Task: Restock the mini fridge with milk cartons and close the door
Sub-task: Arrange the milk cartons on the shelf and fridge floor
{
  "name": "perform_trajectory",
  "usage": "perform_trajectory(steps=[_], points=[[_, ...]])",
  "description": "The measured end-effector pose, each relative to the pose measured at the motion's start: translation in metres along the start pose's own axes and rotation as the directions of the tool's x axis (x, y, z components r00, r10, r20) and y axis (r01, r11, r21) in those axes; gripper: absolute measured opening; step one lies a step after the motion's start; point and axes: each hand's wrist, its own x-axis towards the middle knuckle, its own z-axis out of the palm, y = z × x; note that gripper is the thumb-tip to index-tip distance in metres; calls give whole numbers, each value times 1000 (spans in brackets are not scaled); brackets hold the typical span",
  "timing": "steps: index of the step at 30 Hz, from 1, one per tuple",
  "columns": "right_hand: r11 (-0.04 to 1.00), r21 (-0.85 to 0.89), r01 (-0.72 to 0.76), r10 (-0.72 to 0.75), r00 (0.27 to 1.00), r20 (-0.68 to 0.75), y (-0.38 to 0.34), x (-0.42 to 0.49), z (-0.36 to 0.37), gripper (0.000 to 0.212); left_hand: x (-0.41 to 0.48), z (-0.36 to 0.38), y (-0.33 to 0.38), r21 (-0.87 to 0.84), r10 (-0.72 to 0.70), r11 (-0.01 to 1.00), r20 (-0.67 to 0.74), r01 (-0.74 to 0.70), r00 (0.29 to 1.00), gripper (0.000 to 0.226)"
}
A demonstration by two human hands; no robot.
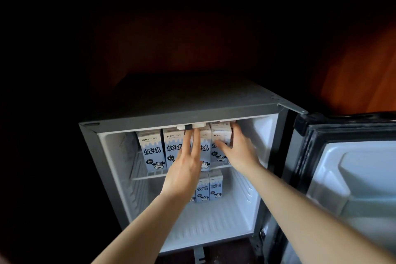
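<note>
The mini fridge [90, 156] stands open, its door [347, 178] swung out to the right. Several blue-and-white milk cartons with a cow print stand in a row on the upper wire shelf [145, 177]; the leftmost carton [151, 150] is fully visible. My right hand [240, 152] grips the rightmost carton [220, 135] on that shelf, thumb on its front. My left hand [186, 167] is flat with fingers spread, resting against the fronts of the middle cartons [205, 148]. Two more cartons [215, 185] stand at the back of the lower compartment.
The fridge floor [214, 223] in front of the lower cartons is bare white plastic. The door's inner liner has moulded shelves. The surroundings are dark, with a reddish wooden surface [364, 66] at the upper right.
</note>
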Motion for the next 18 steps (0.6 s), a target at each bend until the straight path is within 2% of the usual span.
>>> perform_trajectory(steps=[4,6,8,11,15,18], points=[[992,-27,-123,126,981,151,8,3,14,56,-7,11,-6,63,48,997,81,-54,995,80],[990,-9,-138,137,975,176,10,2,16,60,-9,16,-8,43,86,995,165,-94,983,75],[992,29,-121,114,977,178,10,3,16,60,-10,19,-10,112,123,982,213,-149,969,81],[997,-12,-73,74,984,165,12,4,18,50,-12,25,-16,141,149,975,177,-175,973,89],[996,-57,-67,73,992,102,15,3,23,48,-16,35,-21,232,164,955,113,-186,980,78],[993,-96,-62,67,997,49,14,-1,25,50,-18,41,-29,283,238,932,-3,-228,971,86]])
